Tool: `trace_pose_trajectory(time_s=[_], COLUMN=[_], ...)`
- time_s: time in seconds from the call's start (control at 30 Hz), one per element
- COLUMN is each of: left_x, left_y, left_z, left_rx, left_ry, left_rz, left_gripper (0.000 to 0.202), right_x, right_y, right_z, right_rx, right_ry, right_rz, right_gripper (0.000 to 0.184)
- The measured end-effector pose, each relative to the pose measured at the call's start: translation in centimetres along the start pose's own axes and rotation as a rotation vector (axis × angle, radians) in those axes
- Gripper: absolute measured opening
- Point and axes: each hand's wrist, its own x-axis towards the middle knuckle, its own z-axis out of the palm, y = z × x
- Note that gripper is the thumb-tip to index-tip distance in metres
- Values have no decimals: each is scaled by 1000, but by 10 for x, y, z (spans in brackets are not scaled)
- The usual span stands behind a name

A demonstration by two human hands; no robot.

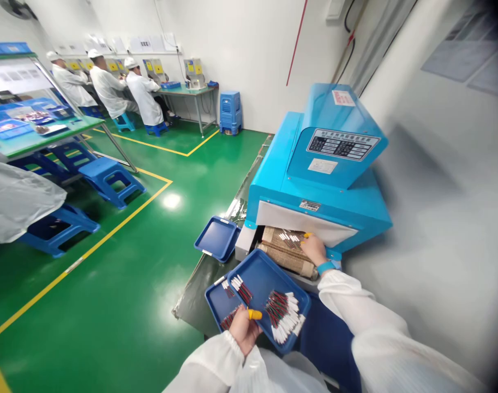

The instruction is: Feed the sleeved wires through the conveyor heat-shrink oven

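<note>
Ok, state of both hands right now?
Left hand: closed, gripping the edge of a blue tray.
Right hand: at the woven conveyor belt, fingers bent; cannot tell if holding anything.

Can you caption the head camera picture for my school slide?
A left hand holds a blue tray of wires while the right hand reaches a blue machine's mesh belt.

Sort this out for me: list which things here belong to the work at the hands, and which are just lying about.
Part of the work:
left hand on a blue tray of red-and-black wires with white ends
right hand at the mesh belt of the blue machine

Just around:
second blue tray
blue stools
green workbench
</note>
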Motion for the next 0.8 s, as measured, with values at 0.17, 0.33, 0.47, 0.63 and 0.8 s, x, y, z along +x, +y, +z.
trace_pose_trajectory(time_s=[0.17,0.33,0.47,0.63,0.8], left_x=[-1,0,1,3,3], left_y=[1,0,-3,-5,-6], left_z=[1,5,7,7,7], left_rx=[-1,21,25,12,12], left_ry=[-48,-85,-78,-88,-97], left_rz=[6,1,11,19,19], left_gripper=[59,65,62,58,64], right_x=[-25,-102,-161,-183,-176], right_y=[-28,-84,-114,-126,-123], right_z=[-9,-9,-6,-3,2], right_rx=[97,251,-24,-249,-305], right_ry=[-23,-400,-498,-439,-396], right_rz=[-150,-465,-752,-847,-842], right_gripper=[22,20,24,26,25])
